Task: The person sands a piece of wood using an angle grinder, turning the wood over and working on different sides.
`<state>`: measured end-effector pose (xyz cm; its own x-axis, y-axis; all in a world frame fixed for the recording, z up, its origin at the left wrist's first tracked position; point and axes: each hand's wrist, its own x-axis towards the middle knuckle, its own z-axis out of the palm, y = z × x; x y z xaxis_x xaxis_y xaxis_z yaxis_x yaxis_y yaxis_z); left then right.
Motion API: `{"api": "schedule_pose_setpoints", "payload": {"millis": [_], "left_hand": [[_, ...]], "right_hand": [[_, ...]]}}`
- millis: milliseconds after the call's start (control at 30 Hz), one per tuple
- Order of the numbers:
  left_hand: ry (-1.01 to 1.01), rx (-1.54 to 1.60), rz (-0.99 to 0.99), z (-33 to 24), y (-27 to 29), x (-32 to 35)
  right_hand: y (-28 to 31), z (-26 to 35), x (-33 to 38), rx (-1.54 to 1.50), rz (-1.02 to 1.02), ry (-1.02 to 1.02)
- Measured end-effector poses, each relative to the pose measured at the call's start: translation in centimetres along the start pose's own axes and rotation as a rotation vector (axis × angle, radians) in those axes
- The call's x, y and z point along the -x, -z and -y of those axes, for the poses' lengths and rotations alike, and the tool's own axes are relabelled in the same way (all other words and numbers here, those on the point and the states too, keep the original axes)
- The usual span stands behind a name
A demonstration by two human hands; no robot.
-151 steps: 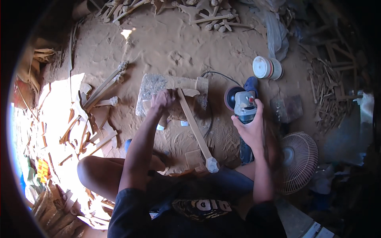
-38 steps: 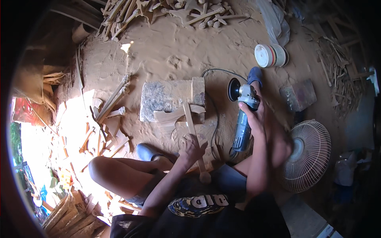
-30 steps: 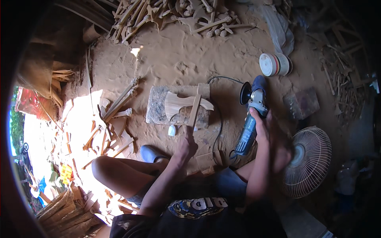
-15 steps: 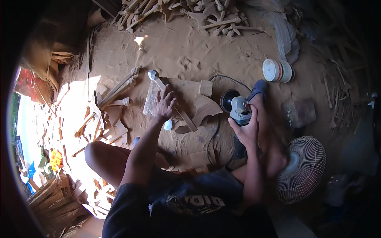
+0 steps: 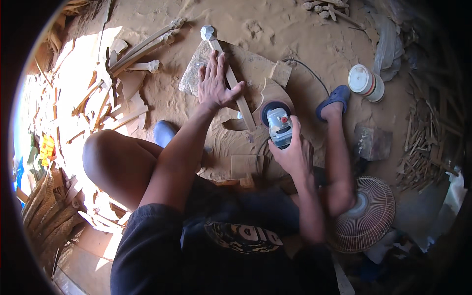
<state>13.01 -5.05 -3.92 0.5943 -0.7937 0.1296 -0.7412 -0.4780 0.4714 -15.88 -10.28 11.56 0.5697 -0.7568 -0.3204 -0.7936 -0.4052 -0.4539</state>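
My left hand [image 5: 216, 86] lies on a long wooden stick [image 5: 243, 109] with a faceted knob [image 5: 208, 33] at its far end, fingers stretched and thumb across the wood. Under the stick is a rough, pale slab [image 5: 191, 73]. A curved flat wooden piece [image 5: 273, 91] lies beside the stick, partly covered. My right hand [image 5: 296, 153] is wrapped round a grey angle sander [image 5: 281, 130]. The sander's round disc [image 5: 267, 112] sits just right of the stick's near end, over the curved piece; whether it touches either cannot be told.
Loose wooden pieces [image 5: 142, 51] lie in sunlight on the left. At the right are a white tub [image 5: 361, 79], a metal box [image 5: 374, 142], a sandal on my foot [image 5: 334, 101] and a fan [image 5: 372, 211]. A black cable [image 5: 314, 73] curves behind the slab.
The sander has moved left, from near my foot to beside the stick. My left hand now lies flatter along the wood. The whole view has shifted as well.
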Motion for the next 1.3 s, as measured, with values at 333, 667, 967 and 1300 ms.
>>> {"api": "schedule_pose_setpoints", "payload": {"millis": [333,667,967,1300], "left_hand": [[0.011,-0.002,-0.023,0.1,-0.2,-0.1],[-0.007,-0.012,-0.042,0.1,0.0,0.0],[-0.027,-0.002,-0.056,0.4,-0.2,0.1],[-0.002,0.035,-0.077,0.3,-0.3,-0.2]], "right_hand": [[-1.5,0.2,0.5,0.025,-0.013,0.024],[-1.8,0.8,0.4,0.071,-0.028,0.040],[-1.5,-0.7,-1.1,0.094,-0.179,-0.085],[-1.6,1.2,-0.5,-0.049,-0.078,-0.036]]}}
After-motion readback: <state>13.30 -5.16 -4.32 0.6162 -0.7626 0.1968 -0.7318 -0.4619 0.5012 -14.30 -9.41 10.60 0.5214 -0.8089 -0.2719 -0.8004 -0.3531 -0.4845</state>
